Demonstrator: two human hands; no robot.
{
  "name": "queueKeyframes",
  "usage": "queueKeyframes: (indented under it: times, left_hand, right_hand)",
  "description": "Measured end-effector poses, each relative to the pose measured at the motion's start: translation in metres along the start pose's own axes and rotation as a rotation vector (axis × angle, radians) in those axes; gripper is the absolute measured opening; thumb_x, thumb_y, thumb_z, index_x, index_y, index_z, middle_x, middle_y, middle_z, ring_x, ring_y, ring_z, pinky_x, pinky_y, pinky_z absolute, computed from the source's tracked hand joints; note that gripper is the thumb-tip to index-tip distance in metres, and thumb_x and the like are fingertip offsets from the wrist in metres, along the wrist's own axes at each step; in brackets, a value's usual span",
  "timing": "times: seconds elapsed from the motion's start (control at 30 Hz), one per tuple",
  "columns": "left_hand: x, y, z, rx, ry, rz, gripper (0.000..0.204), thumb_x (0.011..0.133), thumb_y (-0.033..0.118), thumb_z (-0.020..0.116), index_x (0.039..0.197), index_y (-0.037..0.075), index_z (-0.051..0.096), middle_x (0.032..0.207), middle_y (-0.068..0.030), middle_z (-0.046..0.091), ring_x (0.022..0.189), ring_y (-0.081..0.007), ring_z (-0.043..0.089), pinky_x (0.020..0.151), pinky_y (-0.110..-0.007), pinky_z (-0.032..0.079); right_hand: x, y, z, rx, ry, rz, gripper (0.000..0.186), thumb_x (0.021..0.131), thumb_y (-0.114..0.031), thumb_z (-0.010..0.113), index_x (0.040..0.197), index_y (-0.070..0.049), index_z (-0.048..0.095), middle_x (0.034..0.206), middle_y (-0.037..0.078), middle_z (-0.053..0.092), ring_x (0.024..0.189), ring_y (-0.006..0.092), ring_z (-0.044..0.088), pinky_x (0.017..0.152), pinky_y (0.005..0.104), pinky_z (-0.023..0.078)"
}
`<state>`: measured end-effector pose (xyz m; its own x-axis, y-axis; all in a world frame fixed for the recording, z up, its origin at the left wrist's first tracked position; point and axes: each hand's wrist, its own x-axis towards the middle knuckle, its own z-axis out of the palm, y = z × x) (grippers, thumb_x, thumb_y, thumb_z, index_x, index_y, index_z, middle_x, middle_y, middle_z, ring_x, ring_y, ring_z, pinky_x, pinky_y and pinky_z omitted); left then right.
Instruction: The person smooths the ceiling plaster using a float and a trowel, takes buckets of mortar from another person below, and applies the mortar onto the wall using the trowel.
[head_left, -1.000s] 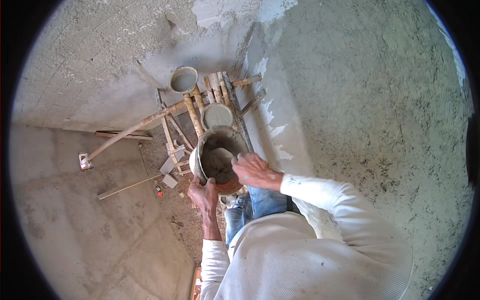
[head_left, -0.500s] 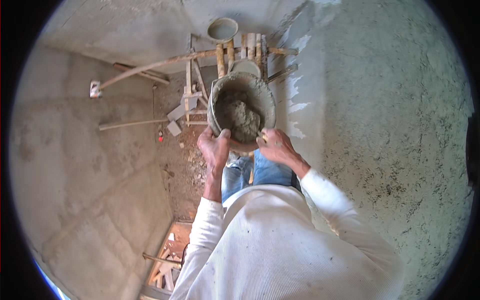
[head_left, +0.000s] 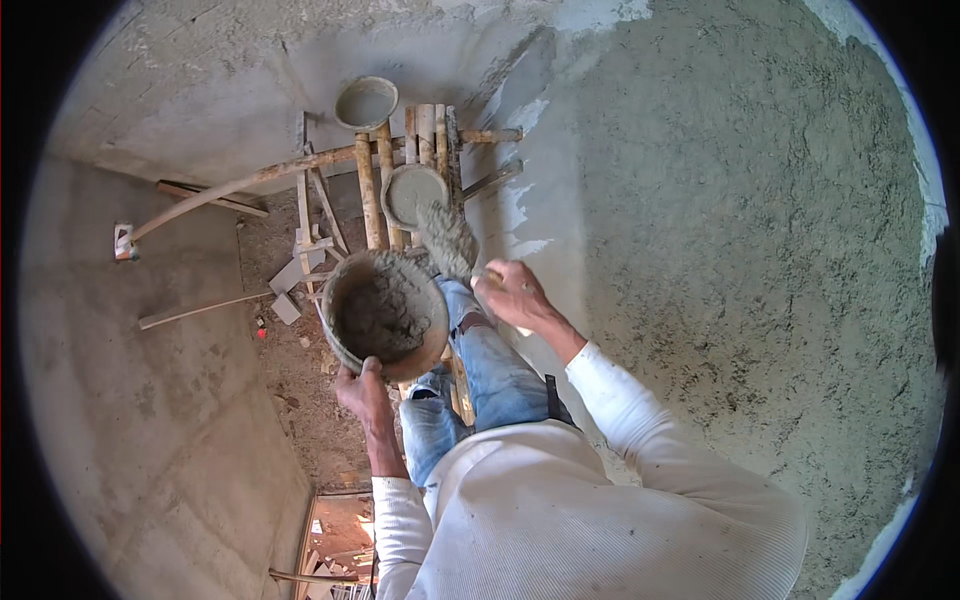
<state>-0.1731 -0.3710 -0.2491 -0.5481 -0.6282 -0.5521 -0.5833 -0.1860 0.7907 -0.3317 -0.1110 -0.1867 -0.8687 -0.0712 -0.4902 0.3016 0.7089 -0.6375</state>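
Note:
My left hand (head_left: pixel 368 395) grips the near rim of a round, mortar-smeared bowl (head_left: pixel 427 350), thumb over the edge. Wet grey mortar (head_left: pixel 383 318) lies in the bowl. To the right of the bowl, my right hand (head_left: pixel 517 297) is closed around the handle of a trowel (head_left: pixel 487 278). A heap of mortar (head_left: pixel 449 240) rides on the trowel and hides most of its blade. The load is out past the bowl's right rim, over my knee and close to a second, shallower bowl.
A shallow bowl (head_left: pixel 388 207) and another round bowl (head_left: pixel 341 107) rest on a scaffold of wooden poles (head_left: pixel 369 200). To my right stands a wall of rough wet plaster (head_left: pixel 740 250). Planks and broken pieces (head_left: pixel 285 308) litter the dirt floor far below at left.
My right hand has lifted a trowelful of mortar out of the bowl and moved it right. My left hand has brought the bowl lower and to the left. The view has shifted too.

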Motion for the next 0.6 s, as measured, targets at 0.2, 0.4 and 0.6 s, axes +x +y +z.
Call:
queueKeyframes:
  times: [0.2,0.4,0.6]
  left_hand:
    - [0.039,-0.040,-0.008,-0.050,0.102,-0.147,0.034,0.079,-0.004,0.062,0.112,-0.009,0.071,0.101,-0.0063,0.072,0.085,-0.0143,0.064,0.077,-0.029,0.050]
    - [0.057,-0.066,-0.031,0.169,0.335,-0.294,0.036,0.080,0.000,0.061,0.114,-0.009,0.072,0.100,-0.0080,0.072,0.079,-0.0148,0.063,0.065,-0.032,0.050]
    - [0.070,-0.080,-0.044,0.145,0.398,-0.343,0.042,0.076,0.001,0.061,0.115,-0.011,0.071,0.105,-0.0134,0.071,0.084,-0.0197,0.065,0.074,-0.035,0.054]
  right_hand:
    - [0.138,-0.013,-0.092,-0.425,0.262,-0.010,0.031,0.094,-0.022,0.065,0.112,0.003,0.068,0.098,0.024,0.074,0.096,0.0405,0.073,0.086,0.0480,0.056]
    - [0.238,-0.043,-0.118,0.040,-0.023,-0.270,0.030,0.095,-0.026,0.071,0.101,0.003,0.067,0.083,0.023,0.073,0.075,0.0341,0.073,0.071,0.0467,0.058]
    - [0.351,0.035,-0.219,0.600,-0.361,0.304,0.024,0.095,-0.029,0.073,0.103,-0.006,0.072,0.081,0.008,0.066,0.060,0.0154,0.062,0.052,0.0298,0.055]
